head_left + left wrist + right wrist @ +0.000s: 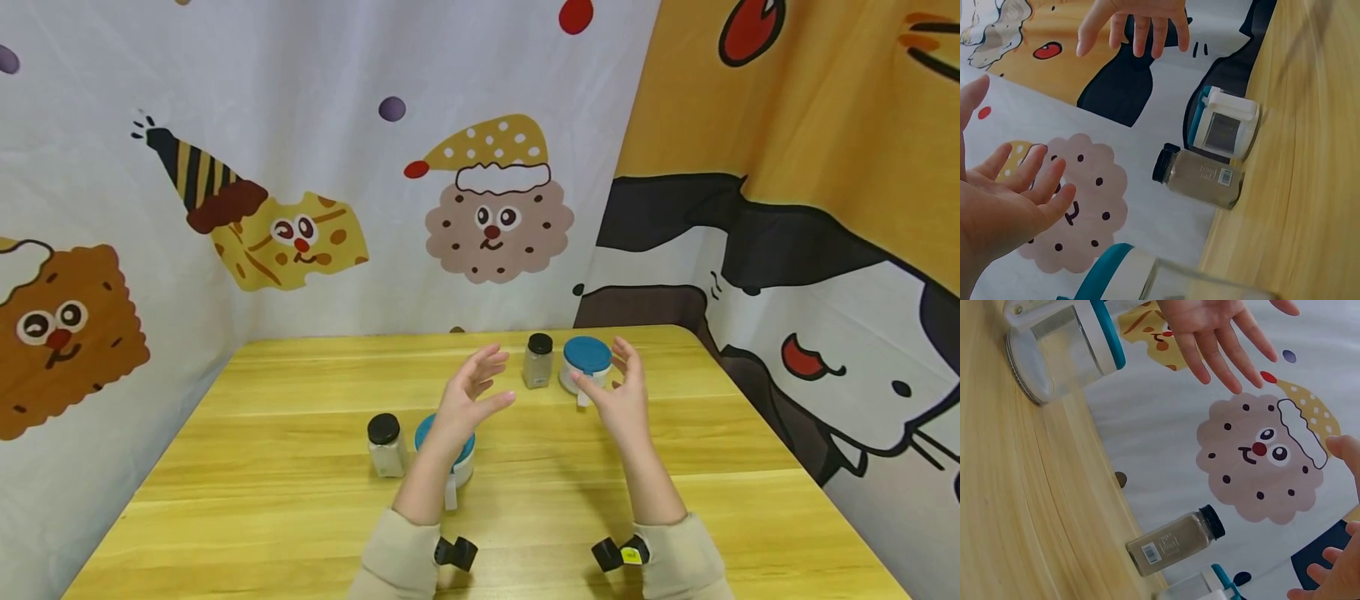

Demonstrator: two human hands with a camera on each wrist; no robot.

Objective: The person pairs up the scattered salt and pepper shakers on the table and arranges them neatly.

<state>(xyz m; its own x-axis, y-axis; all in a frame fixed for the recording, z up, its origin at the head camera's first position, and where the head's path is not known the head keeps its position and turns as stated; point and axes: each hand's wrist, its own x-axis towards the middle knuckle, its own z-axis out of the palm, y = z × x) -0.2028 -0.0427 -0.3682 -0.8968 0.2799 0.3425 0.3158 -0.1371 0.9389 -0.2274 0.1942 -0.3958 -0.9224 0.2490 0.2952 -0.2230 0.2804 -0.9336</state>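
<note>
- The back jar (585,365), clear with a blue lid and white rim, stands upright toward the far edge of the surface, right of its middle.
- The front jar (463,469), of the same kind, stands nearer to you and further left, partly hidden behind your left arm in the head view; a white strip runs down its near side.
- Your right hand (625,398) is in the air near the back jar, its thumb crossing in front of that jar in the head view; both wrist views show it apart from the jar.
- Your right fingers are spread in a loose curve, thumb apart, and hold nothing.
- Your left hand (462,402) is raised beyond the front jar, touching nothing; its fingers are also loosely spread, with the thumb apart, and grip nothing.
- Your two palms face each other with a gap between them.
- Just left of the back jar, the back bottle (537,363) stands upright with a black cap and a small barcode label.
- Just left of the front jar, the front bottle (387,450), also black-capped, stands upright.
- All four containers rest on the yellow wood-grain surface (262,517).
- You wear pale sleeves (397,554), with a dark camera (457,553) at each wrist.
- Behind the surface hangs a curtain (322,75) printed with cartoon food and a cat.
</note>
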